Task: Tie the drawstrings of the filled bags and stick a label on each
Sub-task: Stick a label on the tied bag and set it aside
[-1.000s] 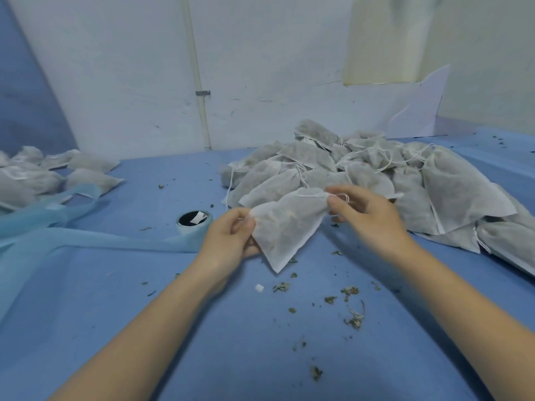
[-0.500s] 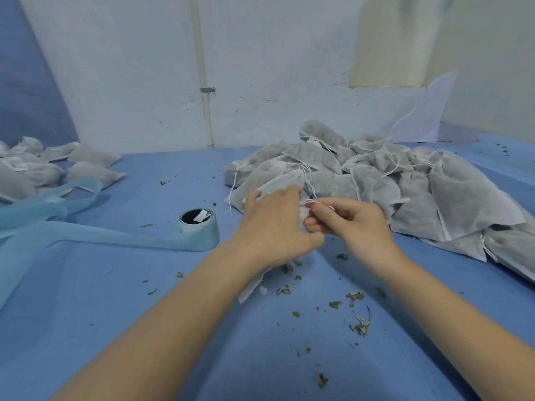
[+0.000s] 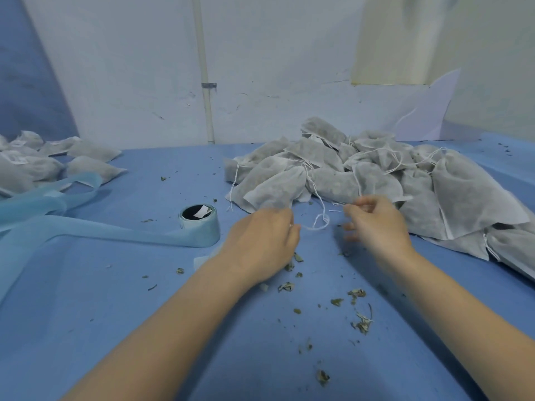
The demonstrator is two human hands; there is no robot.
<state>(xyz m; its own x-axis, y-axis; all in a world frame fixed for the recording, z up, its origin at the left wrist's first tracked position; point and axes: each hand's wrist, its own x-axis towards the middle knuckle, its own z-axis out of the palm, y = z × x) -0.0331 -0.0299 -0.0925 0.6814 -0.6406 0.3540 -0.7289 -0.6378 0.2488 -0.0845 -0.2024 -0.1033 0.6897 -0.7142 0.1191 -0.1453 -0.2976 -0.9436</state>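
The left hand [image 3: 262, 241] has its fingers curled, pinching one end of a white drawstring [image 3: 317, 224] that loops across to the right hand [image 3: 376, 224], whose blurred fingers curl round its other end. The bag being tied [image 3: 275, 189] lies just beyond the left hand, at the near edge of the pile of untied bags [image 3: 405, 180] toward the table's [image 3: 115, 299] far right. A label roll [image 3: 199, 224] with trailing blue backing strip [image 3: 86, 230] stands left of the hands. Labelled bags [image 3: 37, 166] lie at the far left; no writing is legible. Dried herb bits [image 3: 359, 319] are scattered near the wrists.
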